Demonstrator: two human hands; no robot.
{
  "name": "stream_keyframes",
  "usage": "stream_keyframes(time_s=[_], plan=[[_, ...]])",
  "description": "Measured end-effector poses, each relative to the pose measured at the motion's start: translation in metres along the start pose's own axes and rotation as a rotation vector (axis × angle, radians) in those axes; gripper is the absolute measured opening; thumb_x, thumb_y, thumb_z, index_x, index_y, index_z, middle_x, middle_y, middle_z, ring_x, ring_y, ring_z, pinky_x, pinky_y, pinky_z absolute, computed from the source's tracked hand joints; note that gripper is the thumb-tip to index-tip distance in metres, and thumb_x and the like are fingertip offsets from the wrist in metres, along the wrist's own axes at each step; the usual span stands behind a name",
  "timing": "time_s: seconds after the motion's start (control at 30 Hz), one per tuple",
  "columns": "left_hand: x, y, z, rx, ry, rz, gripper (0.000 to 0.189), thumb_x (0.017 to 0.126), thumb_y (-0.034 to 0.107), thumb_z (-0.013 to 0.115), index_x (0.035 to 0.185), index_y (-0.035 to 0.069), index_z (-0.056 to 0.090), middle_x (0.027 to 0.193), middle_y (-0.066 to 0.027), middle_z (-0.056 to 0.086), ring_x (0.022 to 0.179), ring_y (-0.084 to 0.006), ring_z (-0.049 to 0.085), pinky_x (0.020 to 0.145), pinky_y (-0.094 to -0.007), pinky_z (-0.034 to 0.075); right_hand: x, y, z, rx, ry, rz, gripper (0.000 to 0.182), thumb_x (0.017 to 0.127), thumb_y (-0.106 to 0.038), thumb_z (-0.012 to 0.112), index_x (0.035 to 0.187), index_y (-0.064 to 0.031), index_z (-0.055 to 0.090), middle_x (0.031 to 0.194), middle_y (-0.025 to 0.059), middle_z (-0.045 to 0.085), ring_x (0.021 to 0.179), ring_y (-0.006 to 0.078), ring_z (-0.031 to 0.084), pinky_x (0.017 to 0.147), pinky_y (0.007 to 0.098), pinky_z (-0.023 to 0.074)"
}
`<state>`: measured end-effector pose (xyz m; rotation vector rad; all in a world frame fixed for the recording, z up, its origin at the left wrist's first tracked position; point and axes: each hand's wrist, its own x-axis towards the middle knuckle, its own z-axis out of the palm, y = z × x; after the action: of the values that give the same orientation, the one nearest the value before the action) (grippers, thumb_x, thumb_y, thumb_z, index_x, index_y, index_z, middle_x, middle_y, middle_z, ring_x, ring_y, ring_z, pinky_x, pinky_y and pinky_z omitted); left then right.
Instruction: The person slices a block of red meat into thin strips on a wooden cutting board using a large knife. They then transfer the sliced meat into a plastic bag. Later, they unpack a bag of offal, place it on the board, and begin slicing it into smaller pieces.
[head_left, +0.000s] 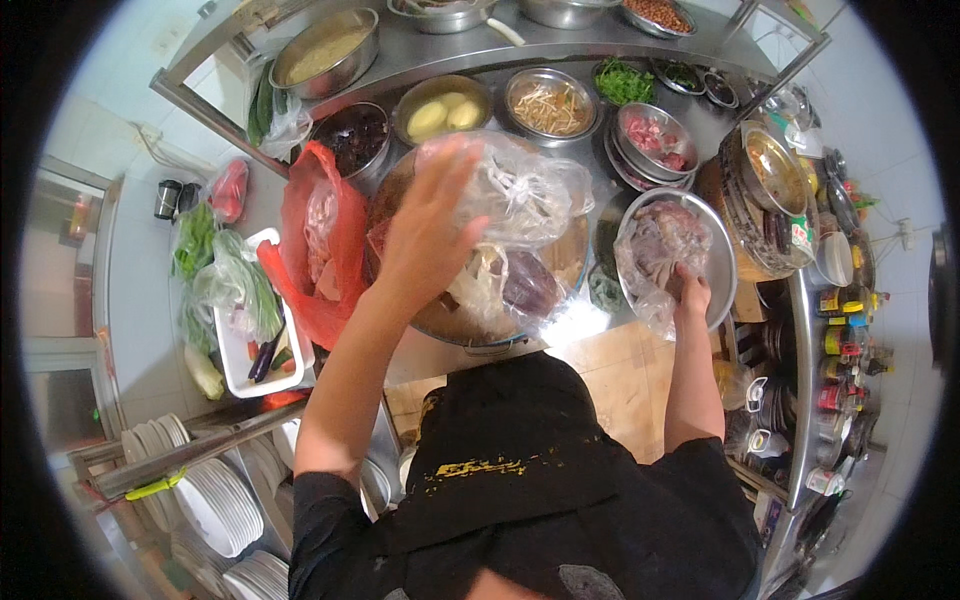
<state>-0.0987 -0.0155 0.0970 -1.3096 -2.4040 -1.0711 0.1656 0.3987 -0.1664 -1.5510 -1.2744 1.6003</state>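
My left hand (433, 225) is blurred, its fingers extended and thumb apart, over the left side of a knotted clear plastic bag (525, 191); whether it touches the bag I cannot tell. That bag rests on a round wooden chopping board (442, 319). Nearer to me on the board lies another clear bag (529, 283) with something dark purple inside. At the right, my right hand (688, 291) grips a plastic bag of meat (667, 232), which sits in a steel bowl (721, 259). My right fingers are partly hidden by the bag.
A red plastic bag with meat (319, 247) stands left of the board. Behind are bowls of peeled potatoes (442, 116), bean sprouts (551, 105) and cut meat (654, 139), below a steel shelf (465, 49). A white vegetable tray (234, 375) lies left; stacked plates (221, 506) lower left.
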Motion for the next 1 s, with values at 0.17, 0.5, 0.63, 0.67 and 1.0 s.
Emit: stream_keyframes(time_s=[0.17,0.5,0.63,0.67,1.0], plan=[[0.032,-0.034,0.056,0.003,-0.404,-0.048,0.044,0.092,0.016,0.07,0.134,0.007,0.061,0.128,-0.0201,0.065,0.121,-0.0385,0.061,0.104,-0.0452,0.048,-0.017,-0.013,-0.011,-0.281,-0.008,-0.23,0.069,0.084,-0.018,0.082,0.143,0.0038,0.055,0.136,0.0172,0.062,0.122,0.0304,0.062,0.102,0.0396,0.0507],[0.063,-0.016,-0.087,-0.122,0.191,-0.281,0.018,0.101,0.021,0.066,0.105,0.004,0.071,0.09,-0.0049,0.071,0.082,-0.0138,0.062,0.076,-0.0287,0.051,-0.121,-0.061,0.029,-0.445,-0.24,-0.776,0.063,0.091,-0.016,0.077,0.146,-0.0021,0.052,0.141,0.019,0.057,0.128,0.0323,0.059,0.108,0.0417,0.0471],[0.028,0.031,-0.139,-0.647,0.536,-0.412,0.015,0.103,0.015,0.066,0.11,0.003,0.07,0.097,-0.0005,0.069,0.087,-0.0054,0.06,0.076,-0.02,0.045,-0.165,-0.091,0.11,-0.507,-0.464,-0.999,0.069,0.088,-0.02,0.08,0.147,-0.0016,0.049,0.145,0.0232,0.053,0.133,0.0387,0.052,0.113,0.0451,0.0419],[0.016,0.034,-0.147,-0.63,0.607,-0.38,0.017,0.102,0.014,0.067,0.112,0.001,0.067,0.096,0.0,0.068,0.084,-0.0069,0.059,0.074,-0.0217,0.046,-0.177,-0.1,0.13,-0.536,-0.491,-1.079,0.07,0.088,-0.02,0.08,0.147,-0.0014,0.049,0.146,0.024,0.052,0.134,0.0404,0.051,0.115,0.0461,0.0403],[-0.171,0.037,-0.12,-0.385,0.591,-0.969,0.008,0.102,0.012,0.064,0.098,0.007,0.069,0.078,0.007,0.058,0.067,-0.0003,0.044,0.058,-0.0188,0.03,-0.281,-0.108,0.197,-0.566,-1.088,-1.253,0.047,0.09,-0.024,0.077,0.13,-0.0023,0.064,0.133,0.0206,0.063,0.125,0.0386,0.059,0.109,0.045,0.046]])
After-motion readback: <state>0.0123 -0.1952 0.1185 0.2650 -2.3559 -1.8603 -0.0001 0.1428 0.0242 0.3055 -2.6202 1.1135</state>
